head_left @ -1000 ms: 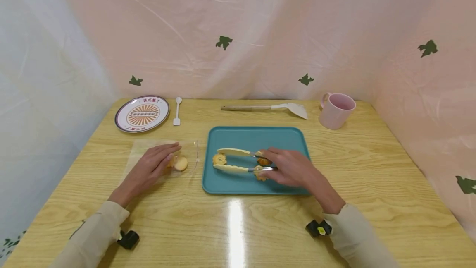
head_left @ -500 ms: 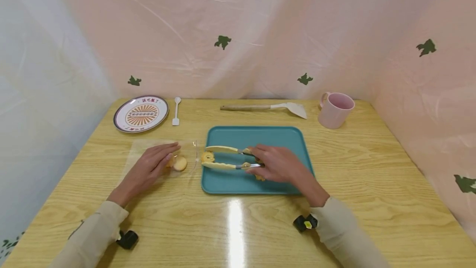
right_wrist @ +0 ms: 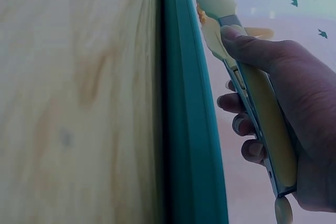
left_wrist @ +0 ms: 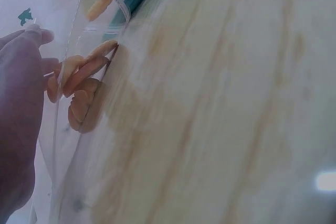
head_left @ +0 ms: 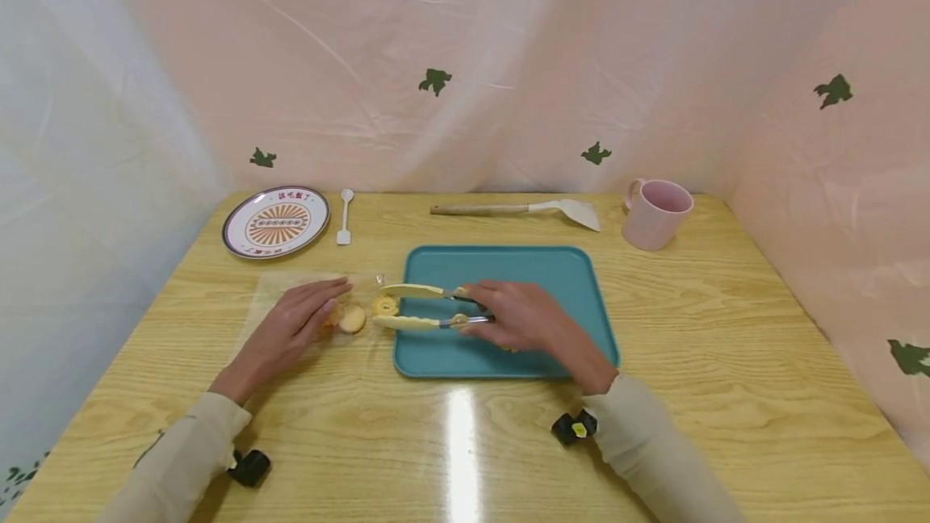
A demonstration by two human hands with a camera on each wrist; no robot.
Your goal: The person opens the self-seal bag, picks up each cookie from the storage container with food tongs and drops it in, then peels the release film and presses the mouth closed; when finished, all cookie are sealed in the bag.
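My right hand (head_left: 516, 315) grips a pair of tongs (head_left: 417, 323) with cream tips, seen from the side in the right wrist view. Between the tips sits a ring-shaped cookie (head_left: 385, 305), just past the left rim of the teal tray (head_left: 501, 265), by the mouth of a clear plastic bag (head_left: 272, 289). Round cookies (left_wrist: 81, 80) lie inside the bag, one pale cookie (head_left: 352, 319) near its mouth. My left hand (head_left: 294, 325) lies along the bag with fairly straight fingers. At least one cookie on the tray is mostly hidden under my right hand.
Behind the bag are a patterned plate (head_left: 276, 223) and a small white spoon (head_left: 345, 220). A wooden-handled spatula (head_left: 501, 210) lies behind the tray, and a pink mug (head_left: 654, 216) stands at the back right. Curtains hang behind and on both sides.
My right hand has moved left with the tongs, carrying the ring-shaped cookie from over the tray past its left rim to the bag. My left hand has stayed in place.
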